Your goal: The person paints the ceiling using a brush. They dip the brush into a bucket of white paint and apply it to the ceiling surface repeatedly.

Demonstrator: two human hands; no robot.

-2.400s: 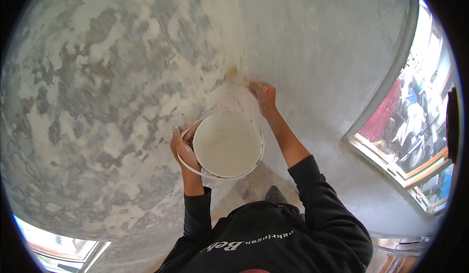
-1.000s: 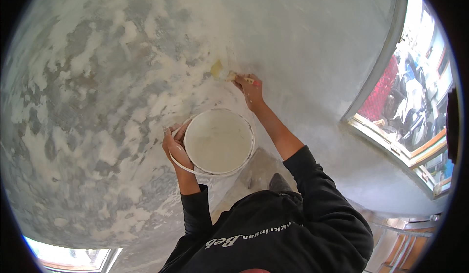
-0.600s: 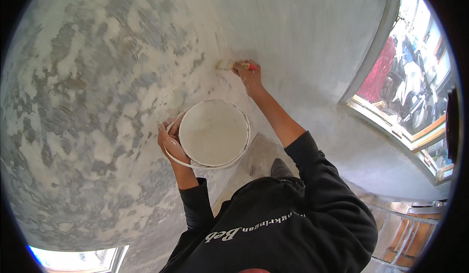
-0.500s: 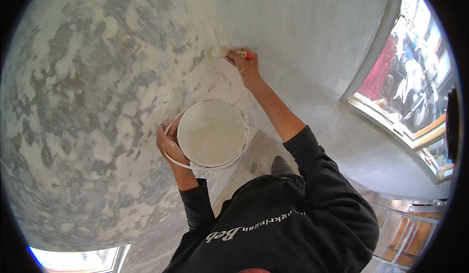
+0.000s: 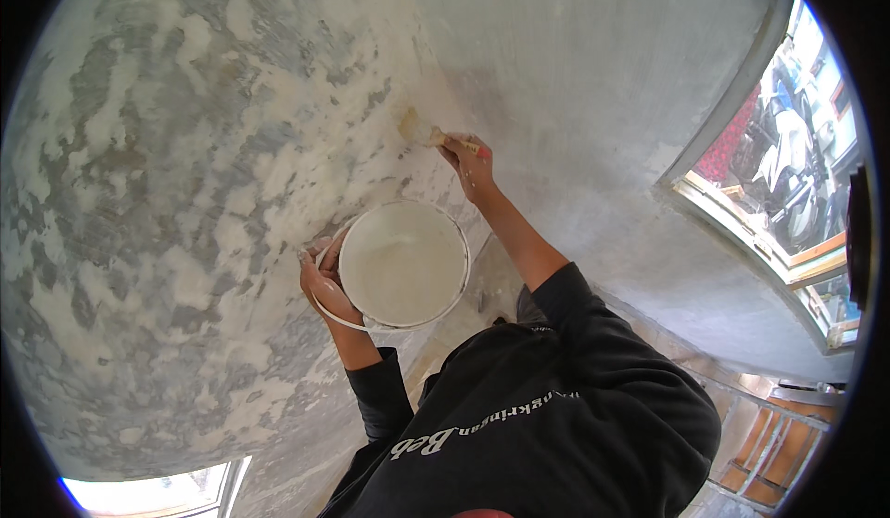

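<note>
My right hand (image 5: 471, 163) is closed round the handle of a paintbrush (image 5: 428, 133) with a red-tipped handle. Its pale bristles are at the wall (image 5: 371, 73), close to the corner where a patchy white-and-grey side meets a smoother grey side. Lower down and to the left, my left hand (image 5: 324, 282) grips the side of a white bucket (image 5: 468, 263), with the thin white bail hanging across my wrist. Whitish liquid (image 5: 403, 272) fills part of the bucket. White smears mark the fingers of both hands.
A window opening (image 5: 774, 175) on the right shows motorcycles outside. Another bright window (image 5: 148, 495) is at the lower left. Metal railing (image 5: 765, 453) stands at the lower right, beside something orange-brown. Below the bucket, a bit of floor (image 5: 491, 286) shows near my foot.
My right hand and the brush have come down a little toward the bucket, and the bristles now show more clearly. My left hand and the bucket have shifted slightly downward in view.
</note>
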